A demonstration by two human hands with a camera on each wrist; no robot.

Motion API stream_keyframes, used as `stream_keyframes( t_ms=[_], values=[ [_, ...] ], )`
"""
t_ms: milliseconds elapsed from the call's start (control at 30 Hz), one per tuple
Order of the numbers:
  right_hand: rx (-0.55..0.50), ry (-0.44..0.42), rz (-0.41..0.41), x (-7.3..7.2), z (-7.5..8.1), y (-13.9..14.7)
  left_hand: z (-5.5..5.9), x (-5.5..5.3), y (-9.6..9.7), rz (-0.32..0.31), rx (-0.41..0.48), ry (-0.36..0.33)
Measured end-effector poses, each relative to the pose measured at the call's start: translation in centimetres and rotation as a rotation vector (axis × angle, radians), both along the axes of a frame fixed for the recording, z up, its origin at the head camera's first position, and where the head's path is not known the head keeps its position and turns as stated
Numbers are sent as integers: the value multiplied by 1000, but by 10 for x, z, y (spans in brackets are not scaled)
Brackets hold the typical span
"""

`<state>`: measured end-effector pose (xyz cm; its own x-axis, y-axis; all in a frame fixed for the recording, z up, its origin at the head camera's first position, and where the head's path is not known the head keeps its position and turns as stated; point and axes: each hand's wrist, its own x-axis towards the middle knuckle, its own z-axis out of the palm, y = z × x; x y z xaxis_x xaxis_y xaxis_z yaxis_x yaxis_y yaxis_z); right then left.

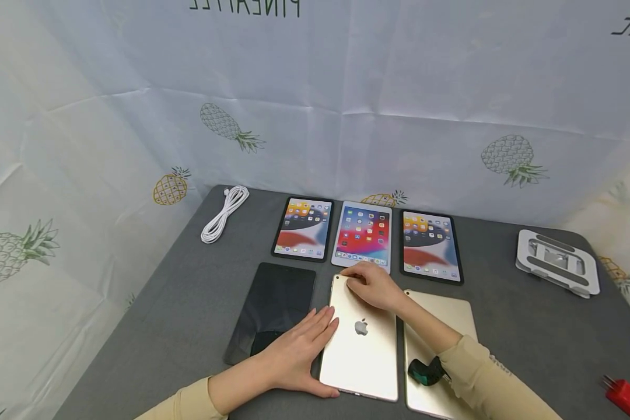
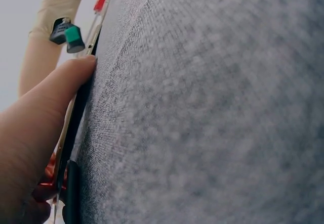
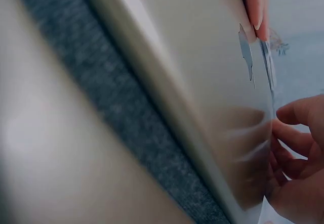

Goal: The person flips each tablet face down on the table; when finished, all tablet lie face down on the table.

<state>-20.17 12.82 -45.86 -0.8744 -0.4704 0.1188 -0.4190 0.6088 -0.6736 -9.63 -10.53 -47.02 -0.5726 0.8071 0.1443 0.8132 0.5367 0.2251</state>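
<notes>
A gold tablet (image 1: 361, 364) lies back side up in front of me, its apple logo showing. Along its left edge rest the straight fingers of my left hand (image 1: 294, 357), the thumb near the bottom corner. In the left wrist view that thumb (image 2: 76, 77) lies against the tablet's rim, close over the grey cloth. My right hand (image 1: 374, 286) grips the top edge with curled fingers; the right wrist view shows its thumb and fingers (image 3: 298, 138) at the rim. A dark-screened tablet (image 1: 278, 300) lies to the left. Under my right forearm is another gold tablet (image 1: 443, 309), also face down.
Behind stands a row of lit tablets: a black one (image 1: 303, 228), a white one (image 1: 363, 234) and another black one (image 1: 430, 245). A coiled white cable (image 1: 224, 214) lies far left, a folded stand (image 1: 556, 261) far right, and a red plug (image 1: 629, 398) at the near right.
</notes>
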Motion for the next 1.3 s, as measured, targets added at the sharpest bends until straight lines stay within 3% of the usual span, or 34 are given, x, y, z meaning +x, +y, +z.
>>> stream_keyframes(
  t_ms=[133,300,467,700,1300],
  values=[
    [37,85,54,2,-1,0,-1,0,-1,-8,-4,12],
    [69,133,77,3,-3,0,-2,0,-2,-11,-2,-24],
    [87,144,79,5,-5,2,-3,0,-2,-19,0,-45],
    [80,148,92,7,-5,4,-6,1,-2,-30,-3,-7],
    [51,126,89,8,-6,5,-1,3,-3,-4,-51,-48]
  ],
)
